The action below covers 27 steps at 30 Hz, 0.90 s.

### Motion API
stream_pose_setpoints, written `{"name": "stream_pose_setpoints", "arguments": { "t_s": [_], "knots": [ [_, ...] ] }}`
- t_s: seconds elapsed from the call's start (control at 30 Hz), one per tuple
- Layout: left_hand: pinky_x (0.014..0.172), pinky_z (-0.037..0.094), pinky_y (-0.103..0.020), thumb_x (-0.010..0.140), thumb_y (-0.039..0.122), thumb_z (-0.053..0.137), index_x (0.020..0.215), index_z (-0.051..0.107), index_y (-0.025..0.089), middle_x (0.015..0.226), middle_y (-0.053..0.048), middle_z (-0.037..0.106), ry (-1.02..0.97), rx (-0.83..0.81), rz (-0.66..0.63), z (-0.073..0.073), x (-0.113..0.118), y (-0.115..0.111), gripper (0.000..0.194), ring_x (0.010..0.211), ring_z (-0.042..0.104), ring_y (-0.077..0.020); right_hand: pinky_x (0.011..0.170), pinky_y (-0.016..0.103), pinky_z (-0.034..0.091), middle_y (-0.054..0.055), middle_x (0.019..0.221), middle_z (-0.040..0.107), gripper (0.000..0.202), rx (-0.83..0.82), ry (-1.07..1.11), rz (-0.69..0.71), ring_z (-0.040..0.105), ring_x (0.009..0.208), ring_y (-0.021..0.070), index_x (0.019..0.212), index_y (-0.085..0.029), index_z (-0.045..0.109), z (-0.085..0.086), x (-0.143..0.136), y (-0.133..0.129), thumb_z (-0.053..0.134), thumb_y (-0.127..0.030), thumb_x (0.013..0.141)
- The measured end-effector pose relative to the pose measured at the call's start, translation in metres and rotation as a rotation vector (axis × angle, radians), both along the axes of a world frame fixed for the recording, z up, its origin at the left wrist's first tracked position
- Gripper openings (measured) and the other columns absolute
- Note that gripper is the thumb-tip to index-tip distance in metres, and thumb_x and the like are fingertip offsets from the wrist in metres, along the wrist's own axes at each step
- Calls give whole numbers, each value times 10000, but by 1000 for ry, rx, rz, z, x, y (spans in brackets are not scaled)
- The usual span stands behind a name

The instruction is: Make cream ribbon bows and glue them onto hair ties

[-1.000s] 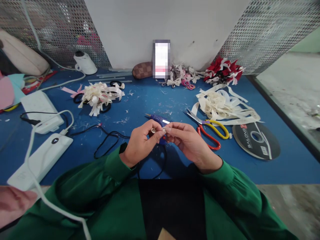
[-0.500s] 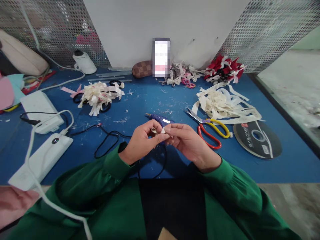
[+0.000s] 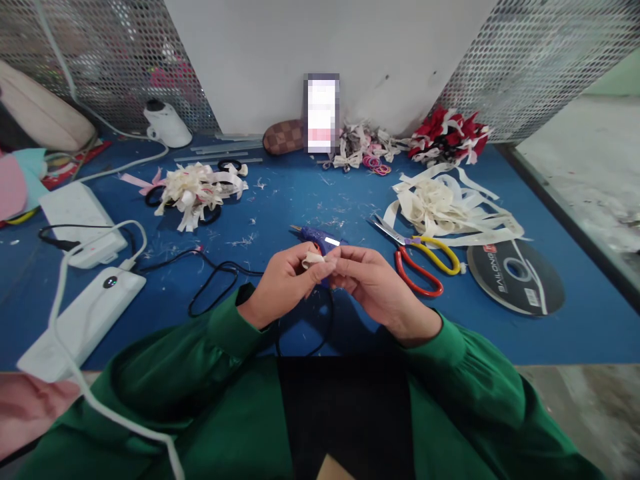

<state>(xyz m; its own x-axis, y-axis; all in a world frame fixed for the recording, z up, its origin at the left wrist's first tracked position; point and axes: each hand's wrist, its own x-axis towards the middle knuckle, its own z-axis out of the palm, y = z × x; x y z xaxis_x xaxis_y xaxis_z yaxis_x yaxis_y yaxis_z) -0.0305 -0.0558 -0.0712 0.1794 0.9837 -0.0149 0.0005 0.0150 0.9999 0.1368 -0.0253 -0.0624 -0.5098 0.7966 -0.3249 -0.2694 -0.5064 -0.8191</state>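
A small cream ribbon piece (image 3: 313, 259) is pinched between my two hands at the middle of the blue table. My left hand (image 3: 285, 283) holds it from the left, thumb on top. From the right, my right hand (image 3: 373, 283) grips its other end with fingertips pressed together, so that end is hidden. Just behind my hands lies a blue glue gun (image 3: 320, 236), its tip pointing left and its body partly covered by my fingers. Scissors with red and yellow handles (image 3: 417, 255) lie open to the right of my right hand.
Cream ribbon strips (image 3: 440, 207) and a black reel (image 3: 515, 279) lie right. Finished-looking bows (image 3: 195, 190) sit left, near white power banks (image 3: 83, 323) and cables. At the back stand a phone (image 3: 321, 113), a checkered case (image 3: 283, 137) and red bows (image 3: 447, 137).
The ribbon has turned between my fingers and shows a wider loop on the left. My left thumb has shifted slightly right, closer to my right fingertips.
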Motion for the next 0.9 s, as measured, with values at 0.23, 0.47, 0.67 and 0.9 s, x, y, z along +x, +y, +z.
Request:
{"name": "stream_pose_setpoints", "arguments": {
  "t_s": [0.23,0.47,0.67,0.9],
  "knots": [
    [461,336,-217,947,334,605,690,470,189,564,53,443,-264,-85,50,3,3,-1,324,479,410,-77,657,266,487,8,721,687,148,141,0,-35,604,643,112,818,-177,775,2,1,0,807,-309,760],
    [429,294,-200,889,198,538,657,404,194,518,54,404,-536,-219,94,10,2,4,268,437,392,-72,636,266,467,0,717,677,40,275,-50,-90,594,615,106,800,-185,747,1,2,-1,747,-224,804],
    [417,277,-185,860,243,580,645,391,194,502,63,372,-612,-209,133,10,3,7,290,415,357,-61,617,267,425,-24,690,605,105,371,-164,-62,523,606,100,771,-185,673,1,-1,-2,671,-246,856],
    [414,312,-175,899,296,588,691,475,184,541,47,402,-475,-263,97,5,5,3,262,470,380,-80,651,290,453,-9,739,643,146,581,-294,-29,579,664,136,862,-213,657,-2,-1,-6,662,-352,906]
  ]
}}
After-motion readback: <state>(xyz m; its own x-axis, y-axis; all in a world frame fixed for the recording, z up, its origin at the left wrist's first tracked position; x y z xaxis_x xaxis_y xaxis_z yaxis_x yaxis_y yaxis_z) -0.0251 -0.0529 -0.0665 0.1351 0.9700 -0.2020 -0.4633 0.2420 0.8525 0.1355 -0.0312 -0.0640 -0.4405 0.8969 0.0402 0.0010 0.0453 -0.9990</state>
